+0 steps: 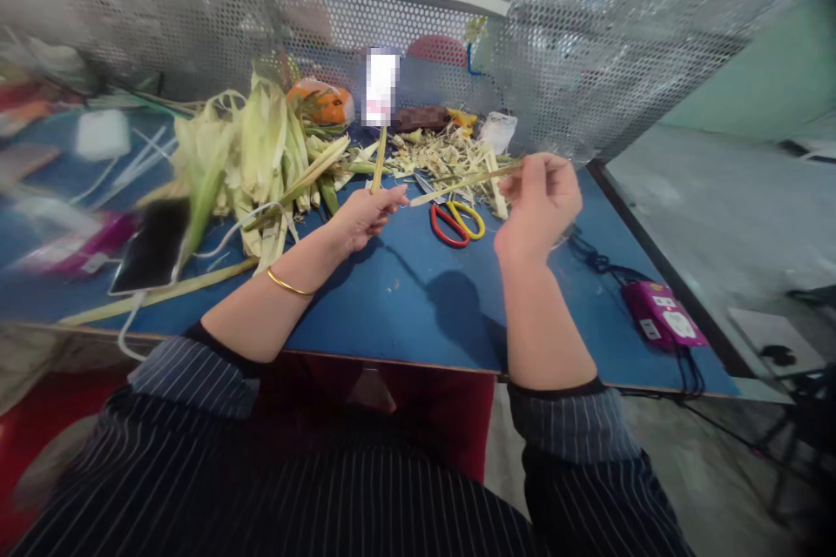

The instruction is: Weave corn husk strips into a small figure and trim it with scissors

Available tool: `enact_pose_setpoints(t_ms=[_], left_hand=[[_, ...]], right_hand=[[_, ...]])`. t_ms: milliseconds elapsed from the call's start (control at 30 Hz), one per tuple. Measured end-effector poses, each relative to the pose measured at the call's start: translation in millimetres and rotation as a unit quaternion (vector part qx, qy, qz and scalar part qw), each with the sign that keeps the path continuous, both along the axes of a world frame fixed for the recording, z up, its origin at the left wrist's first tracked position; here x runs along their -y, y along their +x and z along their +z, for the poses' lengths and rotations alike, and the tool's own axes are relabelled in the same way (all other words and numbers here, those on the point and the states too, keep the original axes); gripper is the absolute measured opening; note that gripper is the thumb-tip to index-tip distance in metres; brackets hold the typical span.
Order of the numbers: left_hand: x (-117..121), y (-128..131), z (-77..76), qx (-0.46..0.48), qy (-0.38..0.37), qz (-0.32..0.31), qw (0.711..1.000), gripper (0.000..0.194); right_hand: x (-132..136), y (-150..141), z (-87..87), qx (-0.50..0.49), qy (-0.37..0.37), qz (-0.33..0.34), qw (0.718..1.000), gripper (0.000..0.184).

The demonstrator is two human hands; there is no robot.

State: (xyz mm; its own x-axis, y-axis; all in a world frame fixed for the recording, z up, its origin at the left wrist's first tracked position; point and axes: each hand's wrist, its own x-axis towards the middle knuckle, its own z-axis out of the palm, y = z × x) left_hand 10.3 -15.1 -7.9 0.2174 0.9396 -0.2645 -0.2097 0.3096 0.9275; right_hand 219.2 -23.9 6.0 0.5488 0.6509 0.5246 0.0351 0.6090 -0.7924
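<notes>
My left hand (pixel 366 216), with a gold bangle at the wrist, is closed around a thin yellow-green stalk (pixel 380 158) that points up and away; a blurred-out patch covers its top. Between the thumb and fingers of my right hand (pixel 543 198) is pinched one end of a long, narrow strip of corn husk (pixel 462 184). Its pale other end comes close to my left fingertips; whether they touch I cannot tell. Scissors (pixel 450 231) with one red and one yellow handle loop lie on the blue table (pixel 418 305) beneath the strip, between my hands.
A big heap of corn husks (pixel 252 139) stands left of centre, with shredded scraps (pixel 444 155) at the back. A phone (pixel 151 245) on a white cable lies left. A purple power strip (pixel 663 313) sits near the right edge. Perforated metal mesh (pixel 418 9) rises behind.
</notes>
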Motion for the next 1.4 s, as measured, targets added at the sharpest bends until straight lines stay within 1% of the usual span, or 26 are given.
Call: enact_pose_setpoints(t_ms=[33,67,100,167,200,267,300,333,367,433,533,667,733,833,900,1033,1100,1233,1400], left_hand=[[-1.7,-2.1,2.1,0.011,-0.014,-0.001,1.0,0.026],[-3.8,-4.5,4.1,0.031,-0.037,-0.007,0.999,0.027],[-6.2,-7.0,5.6,0.06,-0.065,-0.024,0.996,0.028],[-10.2,-11.0,6.7,0.117,-0.108,-0.071,0.985,0.027],[-11.2,-12.1,6.1,0.137,-0.114,-0.09,0.98,0.025],[-10.9,-11.6,3.4,0.151,-0.105,-0.114,0.976,0.02],[-9.4,-10.1,1.7,0.144,-0.096,-0.119,0.978,0.018],[-7.3,-7.9,-0.1,0.132,-0.086,-0.124,0.98,0.017],[-4.6,-5.2,-1.7,0.118,-0.08,-0.131,0.981,0.018],[1.3,0.9,-4.3,0.097,-0.075,-0.162,0.979,0.023],[8.9,9.0,-7.2,0.095,-0.08,-0.22,0.968,0.031],[12.1,14.0,-12.8,0.103,-0.083,-0.263,0.956,0.033],[11.5,14.6,-16.1,0.116,-0.083,-0.286,0.948,0.034],[10.4,14.9,-20.6,0.128,-0.082,-0.316,0.936,0.033],[10.6,15.3,-22.5,0.128,-0.078,-0.324,0.934,0.033],[14.1,16.9,-22.7,0.126,-0.075,-0.331,0.932,0.03],[17.2,18.1,-21.0,0.122,-0.075,-0.324,0.935,0.029],[23.6,21.5,-15.7,0.105,-0.076,-0.303,0.944,0.023],[28.2,24.3,-10.2,0.091,-0.083,-0.303,0.945,0.024]], right_hand=[[0.2,3.2,2.3,0.017,0.003,-0.007,1.0,0.014],[0.8,6.3,4.6,0.035,0.0,0.002,0.999,0.016],[2.0,9.3,6.8,0.051,-0.01,0.026,0.998,0.018],[5.7,14.3,10.5,0.068,-0.052,0.116,0.99,0.023],[8.0,15.9,11.7,0.071,-0.082,0.174,0.979,0.026],[12.6,16.5,12.8,0.075,-0.144,0.286,0.945,0.03],[14.5,15.4,12.4,0.079,-0.167,0.325,0.927,0.031],[16.0,13.4,11.6,0.084,-0.183,0.35,0.915,0.03],[16.9,10.7,10.4,0.091,-0.19,0.358,0.91,0.03],[17.2,4.1,7.4,0.102,-0.186,0.339,0.916,0.028],[15.2,-4.6,2.8,0.107,-0.181,0.305,0.929,0.026],[12.0,-9.9,-2.9,0.071,-0.204,0.288,0.933,0.025],[10.7,-11.3,-5.9,0.059,-0.214,0.268,0.937,0.023],[8.6,-13.1,-10.3,0.049,-0.207,0.23,0.949,0.023],[7.3,-14.1,-12.4,0.046,-0.2,0.213,0.955,0.024],[5.2,-14.8,-14.5,0.046,-0.211,0.186,0.959,0.026],[4.3,-14.8,-15.6,0.044,-0.214,0.177,0.96,0.027],[2.9,-15.2,-18.5,0.046,-0.213,0.184,0.958,0.028],[2.4,-16.6,-19.7,0.053,-0.201,0.17,0.963,0.026]])
